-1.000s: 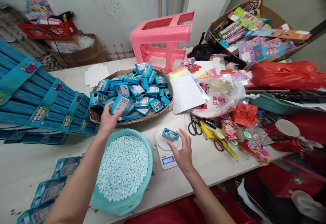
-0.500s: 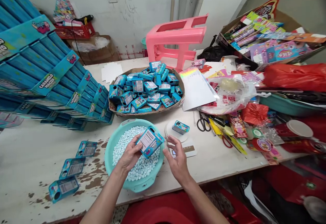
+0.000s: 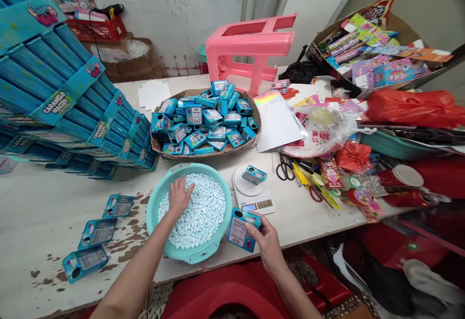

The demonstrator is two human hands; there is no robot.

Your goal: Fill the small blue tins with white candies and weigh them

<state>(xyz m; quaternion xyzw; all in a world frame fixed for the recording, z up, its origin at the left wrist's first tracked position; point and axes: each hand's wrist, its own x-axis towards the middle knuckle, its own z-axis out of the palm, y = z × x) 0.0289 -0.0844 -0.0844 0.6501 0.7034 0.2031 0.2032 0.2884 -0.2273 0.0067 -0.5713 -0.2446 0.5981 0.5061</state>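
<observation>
My left hand reaches into a turquoise basin of small pale-blue candies. Its thumb is spread from the fingers, and the fingertips touch the candies. To the right of the basin, my right hand grips a blue candy box, its printed label facing up and a dark round hole near its top. Behind that hand stands a white kitchen scale with a lit display, and another blue box rests on its round plate.
Three blue boxes lie in a row on the left of the worn table. A cardboard tray full of similar boxes sits behind the basin. Stacked display boxes rise at left. Scissors, pens and packets crowd the right, near a pink stool.
The candy box has passed from my left hand to my right and moved right, clear of the basin. My left hand has gone down into the candies.
</observation>
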